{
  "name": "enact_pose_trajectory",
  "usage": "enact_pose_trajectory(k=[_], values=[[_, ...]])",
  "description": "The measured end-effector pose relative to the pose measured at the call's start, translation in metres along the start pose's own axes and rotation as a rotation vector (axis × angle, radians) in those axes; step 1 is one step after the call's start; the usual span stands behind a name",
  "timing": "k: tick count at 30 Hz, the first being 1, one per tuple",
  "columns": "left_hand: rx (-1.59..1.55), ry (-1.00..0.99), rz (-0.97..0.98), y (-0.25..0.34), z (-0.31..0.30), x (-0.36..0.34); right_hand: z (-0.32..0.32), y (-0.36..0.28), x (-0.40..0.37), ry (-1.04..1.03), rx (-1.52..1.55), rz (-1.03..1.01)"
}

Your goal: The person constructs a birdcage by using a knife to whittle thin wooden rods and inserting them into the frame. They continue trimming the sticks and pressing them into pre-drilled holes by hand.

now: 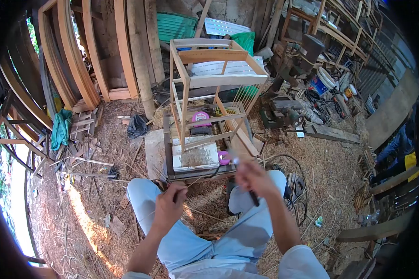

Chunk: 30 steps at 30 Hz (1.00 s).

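My right hand point(257, 180), smeared by motion, is closed around a tool with a dark handle point(254, 199); its pale, metallic-looking upper end is blurred. Over my left knee, my left hand point(170, 205) is closed, and thin strands point(196, 179) show beside its fingers. I cannot tell whether it grips them. Ahead of both hands, a small wooden frame with slatted sides point(211, 83) stands upright on a low worktable point(169, 151). A worn white slab point(195, 157) lies at the table's near edge, beside a purple ring-shaped thing point(224, 158). Farther back sits a round pink item point(200, 119).
Shavings and sticks cover the ground point(97, 204). A black cable point(302, 186) loops at the right of my legs. Curved wooden frames point(70, 51) lean at the left, near a green cloth point(61, 129). A person in blue point(398, 144) is at the far right.
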<state>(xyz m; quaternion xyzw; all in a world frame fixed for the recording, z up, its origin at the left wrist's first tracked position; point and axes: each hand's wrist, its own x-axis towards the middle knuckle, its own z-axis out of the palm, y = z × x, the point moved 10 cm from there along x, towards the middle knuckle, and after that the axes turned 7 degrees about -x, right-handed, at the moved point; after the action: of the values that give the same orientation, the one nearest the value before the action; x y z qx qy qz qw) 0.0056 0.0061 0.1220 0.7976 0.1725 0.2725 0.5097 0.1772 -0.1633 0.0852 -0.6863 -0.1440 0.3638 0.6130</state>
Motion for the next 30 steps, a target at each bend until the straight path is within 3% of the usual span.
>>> enact_pose_trajectory(k=[1, 2, 3, 4, 7, 11, 12, 13, 14, 16, 19, 21, 24, 26, 28, 30], values=[[0.068, -0.025, 0.057, 0.005, 0.009, 0.002, 0.015, 0.002, 0.0, 0.007, -0.003, -0.003], [0.06, -0.025, 0.058, 0.01, 0.016, 0.004, 0.048, -0.001, -0.001, -0.171, 0.094, -0.055], [0.177, -0.053, 0.195, 0.03, 0.026, 0.003, 0.071, -0.007, -0.006, -0.352, 0.195, -0.105], [0.298, -0.081, 0.331, 0.045, 0.033, 0.0, 0.069, -0.007, -0.006, -0.353, 0.197, -0.103], [0.267, -0.097, 0.356, 0.033, 0.023, -0.001, 0.036, -0.001, 0.008, -0.181, 0.348, -0.022], [0.248, -0.13, 0.351, 0.027, 0.017, -0.012, 0.023, 0.003, 0.007, -0.272, 0.267, -0.001], [0.246, -0.129, 0.354, 0.02, 0.007, -0.014, -0.018, 0.011, 0.025, -0.031, 0.072, -0.077], [0.241, -0.058, 0.227, -0.001, -0.016, -0.013, -0.064, 0.017, 0.035, 0.211, -0.122, -0.147], [0.235, 0.015, 0.1, -0.018, -0.034, -0.012, -0.082, 0.008, 0.03, 0.213, -0.121, -0.146], [0.21, 0.011, 0.058, -0.024, -0.041, -0.008, -0.1, -0.024, 0.015, 0.169, 0.224, -0.244], [0.141, -0.026, 0.01, -0.013, -0.017, 0.003, -0.02, 0.008, 0.009, -0.017, 0.065, -0.078], [0.103, -0.087, 0.092, 0.008, 0.011, 0.012, 0.045, -0.004, 0.0, -0.307, 0.148, -0.102], [0.127, -0.139, 0.135, 0.022, 0.026, 0.013, 0.056, -0.003, 0.012, -0.372, 0.23, -0.113], [0.106, -0.138, 0.153, 0.027, 0.022, 0.011, 0.046, -0.006, 0.014, -0.358, 0.181, -0.116], [0.204, -0.087, 0.252, 0.035, 0.015, 0.003, 0.01, 0.008, 0.021, -0.063, 0.201, -0.017], [0.233, -0.035, 0.177, 0.011, -0.015, -0.005, -0.061, -0.016, 0.021, 0.182, 0.232, -0.195]])
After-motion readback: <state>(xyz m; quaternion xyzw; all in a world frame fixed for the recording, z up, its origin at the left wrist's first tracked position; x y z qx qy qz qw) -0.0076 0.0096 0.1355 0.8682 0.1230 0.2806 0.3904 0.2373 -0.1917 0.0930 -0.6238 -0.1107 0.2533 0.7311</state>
